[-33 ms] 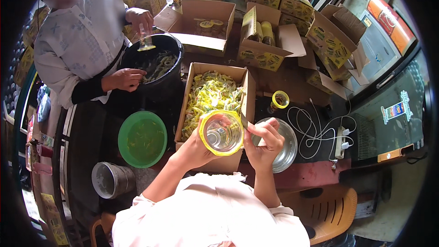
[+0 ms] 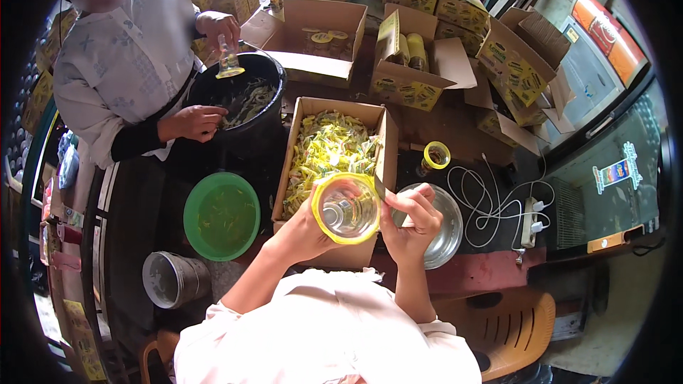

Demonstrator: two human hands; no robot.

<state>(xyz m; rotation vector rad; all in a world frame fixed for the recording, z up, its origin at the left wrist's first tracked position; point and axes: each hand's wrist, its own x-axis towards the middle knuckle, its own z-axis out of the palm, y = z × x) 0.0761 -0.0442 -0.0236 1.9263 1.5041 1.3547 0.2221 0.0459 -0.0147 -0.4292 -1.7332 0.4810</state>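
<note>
My left hand (image 2: 302, 233) is closed around a clear plastic cup (image 2: 348, 210) with a yellow rim, its mouth tilted up toward me. At the cup's right rim, my right hand (image 2: 411, 226) pinches a narrow dark blade (image 2: 379, 187), apparently a small knife; its handle is hidden in the fingers. Behind the cup stands an open cardboard box (image 2: 388, 144) full of small yellow-and-clear packets (image 2: 334, 146). Partly behind my right hand is a shiny round metal bowl (image 2: 447, 231).
Left are a green basin (image 2: 222, 217) of liquid, a grey bucket (image 2: 181, 281) and a co-worker (image 2: 128, 64) holding a clear cup over a black bucket (image 2: 279, 92). Right are a yellow-rimmed cup (image 2: 436, 156), white cables (image 2: 484, 203) and a power strip (image 2: 530, 222). Open cartons (image 2: 409, 89) stand behind.
The cup in my left hand has shifted very slightly down and right. My right hand looks the same. The co-worker's clear cup has tilted or moved a little.
</note>
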